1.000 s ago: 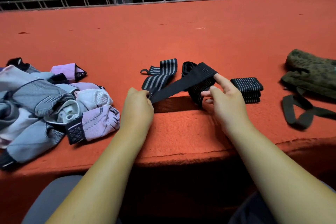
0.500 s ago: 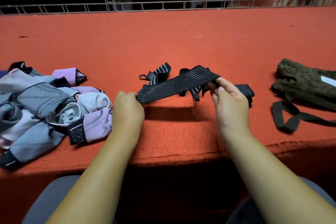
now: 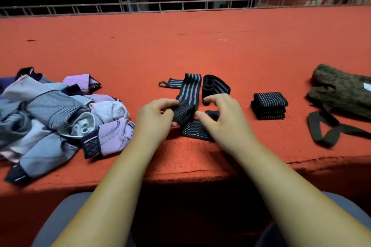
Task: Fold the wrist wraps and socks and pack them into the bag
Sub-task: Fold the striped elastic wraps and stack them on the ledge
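- wrist wrap (image 3: 189, 90), centre: matt ribbed elastic cloth
- socks (image 3: 50, 110), left: soft knit cloth
- bag (image 3: 341, 88), right: matt woven fabric, webbing strap (image 3: 321, 126)
- carpet (image 3: 180, 46): rough, felt-like, matt
- railing (image 3: 160, 5), top: bare metal

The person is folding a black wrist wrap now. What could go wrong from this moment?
The wrist wrap looks elastic; if the left hand loosens its grip, the fold may spring open. The striped wrap just behind seems to touch it and might get dragged along. The held wrap's near end lies close to the platform edge and could slide off.
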